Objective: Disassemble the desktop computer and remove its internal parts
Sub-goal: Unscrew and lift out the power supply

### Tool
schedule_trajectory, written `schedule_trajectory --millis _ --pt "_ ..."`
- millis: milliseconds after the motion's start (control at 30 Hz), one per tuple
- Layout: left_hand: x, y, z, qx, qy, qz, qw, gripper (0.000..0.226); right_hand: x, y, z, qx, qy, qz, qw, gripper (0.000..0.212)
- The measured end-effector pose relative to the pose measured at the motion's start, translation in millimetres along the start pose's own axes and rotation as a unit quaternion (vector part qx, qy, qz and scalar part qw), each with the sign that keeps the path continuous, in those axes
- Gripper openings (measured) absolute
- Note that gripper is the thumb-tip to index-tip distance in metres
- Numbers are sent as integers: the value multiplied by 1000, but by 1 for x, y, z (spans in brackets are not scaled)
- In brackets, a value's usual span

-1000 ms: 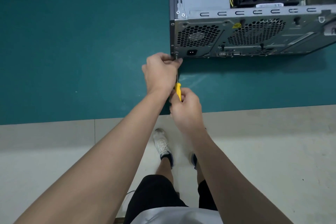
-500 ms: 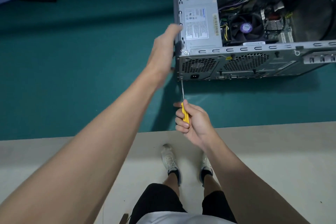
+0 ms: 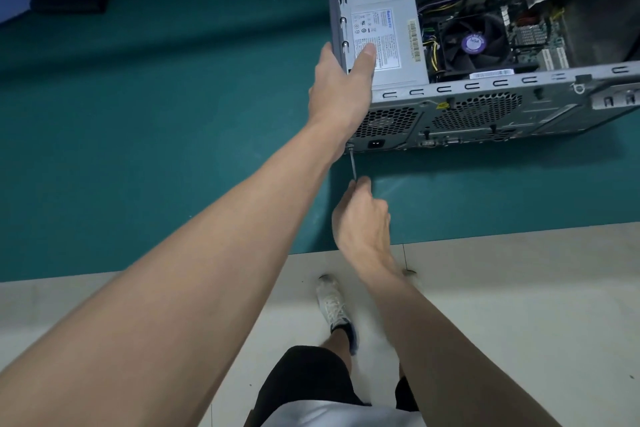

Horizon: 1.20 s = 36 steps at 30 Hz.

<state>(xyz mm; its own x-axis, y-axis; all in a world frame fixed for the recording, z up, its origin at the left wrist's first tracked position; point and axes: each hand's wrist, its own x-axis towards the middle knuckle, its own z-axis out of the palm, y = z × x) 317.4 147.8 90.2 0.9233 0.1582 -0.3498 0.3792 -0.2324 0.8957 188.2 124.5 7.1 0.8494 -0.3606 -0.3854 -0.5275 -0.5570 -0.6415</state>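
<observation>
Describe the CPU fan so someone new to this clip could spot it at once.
Start at the open grey computer case lying on the green mat. Inside, just right of the silver power supply, sits the black fan. Its round purple hub sticker sets it apart from neighbouring parts.

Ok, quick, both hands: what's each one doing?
Left hand: grips the computer case at its corner edge.
Right hand: grips the screwdriver, tip at the case's rear.

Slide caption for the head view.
Left hand grips the open computer case while the right hand holds a screwdriver to its rear corner.
</observation>
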Motion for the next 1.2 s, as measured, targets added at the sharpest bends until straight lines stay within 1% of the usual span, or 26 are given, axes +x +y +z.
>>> schedule_trajectory --millis 33,100,133,167,200,233,300,333,367,400,433,467,500,533,567,633,667,767,867,900,967,1033,1067,1133,1167,1200 --pt "0 0 0 0 -3 -2 1000 55 -2 -1 2 -44 13 -15 999 12" --pt "0 0 0 4 -7 -9 1000 59 -4 -2 1 -69 18 -17 997 10" --pt "0 0 0 5 -9 -10 1000 59 -3 -2 0 -47 8 -2 999 13" --pt "0 0 0 5 -10 -11 1000 59 0 -2 -2 12 -13 32 999 21" --pt "0 0 0 3 -11 -11 1000 59 3 -1 -5 115 -48 80 989 29" --pt "0 0 0 1 -12 -12 1000 59 5 -1 -8 244 -93 130 956 32" --pt "0 0 0 1 -12 -11 1000 58 9 -1 -15 464 -179 196 845 28" --pt "0 1 0 1 -11 -9 1000 57 11 -2 -19 522 -208 210 800 25" --pt "0 1 0 0 -11 -8 1000 56 14 -3 -21 538 -224 212 785 24" --pt "-1 1 0 -1 -11 -8 1000 54 16 -3 -23 511 -222 201 806 25" --pt "-1 1 0 -2 -8 -7 1000 52 18 -4 -23 424 -200 173 866 26" --pt "-2 1 0 -2 -5 -5 1000 49 17 -6 -21 274 -165 130 938 25" --pt "-2 1 0 -2 -3 -3 1000 48 15 -7 -18 107 -113 87 984 23" --pt "-3 1 0 -3 -2 -3 1000 48 12 -10 -15 -18 -61 48 997 20" --pt "-3 1 1 -3 -3 -3 1000 49 7 -14 -12 -65 -28 34 997 20" --pt "-3 2 0 -2 -3 -3 1000 48 3 -17 -12 -21 -17 59 998 27" --pt "-4 2 0 -2 -3 -2 1000 46 5 -18 -13 15 -32 78 996 30" --pt "-3 2 0 -2 -3 -1 1000 48 15 -14 -22 97 -92 96 986 22" --pt "-4 2 1 2 -4 -3 1000 55 15 -11 -22 206 -142 121 961 15" --pt "-3 1 1 3 -5 -4 1000 56 14 -10 -20 227 -155 122 954 14" --pt "-3 1 1 3 -3 -5 1000 56 16 -5 -16 232 -155 113 954 15" --pt "-4 1 1 3 0 -5 1000 55 18 -3 -13 201 -116 91 969 17" --pt "-4 2 1 2 2 -5 1000 54 17 -3 -11 155 -90 75 981 17" --pt "-4 2 1 -2 5 -2 1000 50 10 -6 -8 -2 -17 34 999 16" --pt "-4 2 1 -2 6 -2 1000 50 5 -10 -7 -67 17 17 997 16" --pt "-4 2 1 -3 7 -1 1000 50 2 -13 -6 -93 42 10 995 16"
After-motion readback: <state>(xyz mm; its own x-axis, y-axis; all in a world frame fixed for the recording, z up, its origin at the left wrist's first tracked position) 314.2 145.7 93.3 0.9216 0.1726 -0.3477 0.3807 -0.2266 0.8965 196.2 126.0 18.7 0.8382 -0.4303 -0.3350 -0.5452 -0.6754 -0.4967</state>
